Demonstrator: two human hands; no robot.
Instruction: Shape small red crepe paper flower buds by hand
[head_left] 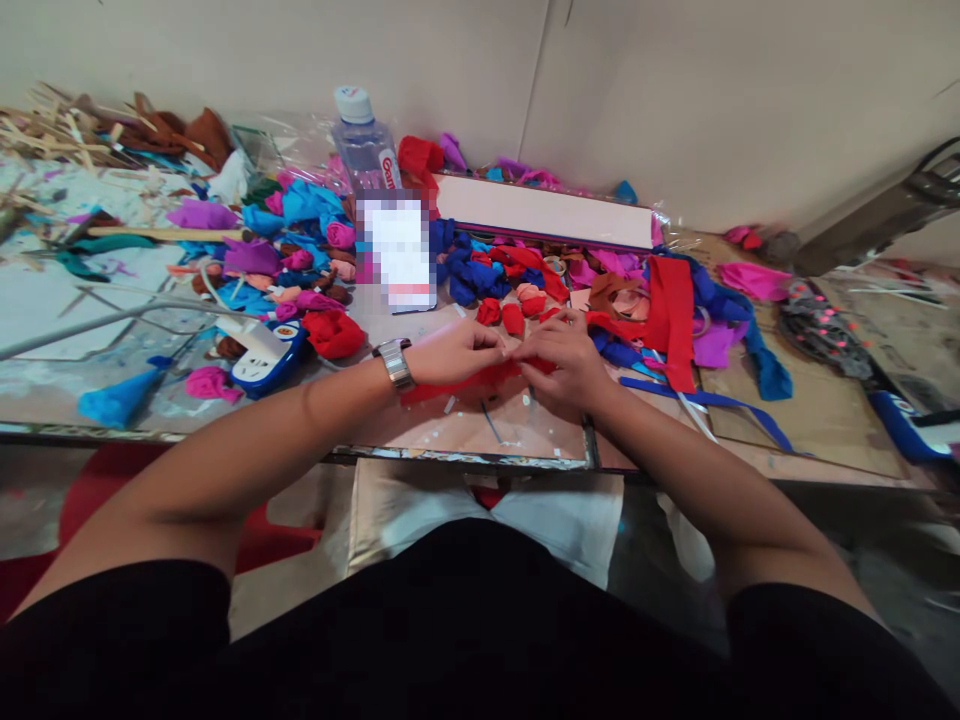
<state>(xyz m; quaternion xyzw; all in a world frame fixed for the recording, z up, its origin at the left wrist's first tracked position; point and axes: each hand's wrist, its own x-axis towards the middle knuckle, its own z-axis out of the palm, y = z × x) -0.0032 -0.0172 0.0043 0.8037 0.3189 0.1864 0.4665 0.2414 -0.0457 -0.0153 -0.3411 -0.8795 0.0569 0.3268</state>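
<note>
My left hand (459,352), with a metal-band watch (395,364) on its wrist, pinches a thin red crepe paper strip (480,382) above the front of the table. Facing it, my right hand (559,358) has its fingers bent over the same red paper, and the fingertips of both hands nearly meet. The fingers partly cover the paper's upper edge. Just beyond them sit several small rolled red paper pieces (513,319). A wide red strip (671,320) lies to the right of my right hand.
A phone (407,255) leans near a water bottle (367,150). Left are a blue-white power strip (270,360), a grey cable (90,335) and green-handled pliers (112,243). Colourful paper scraps (472,275) and a long white box (547,208) fill the back; cardboard (832,420) lies right.
</note>
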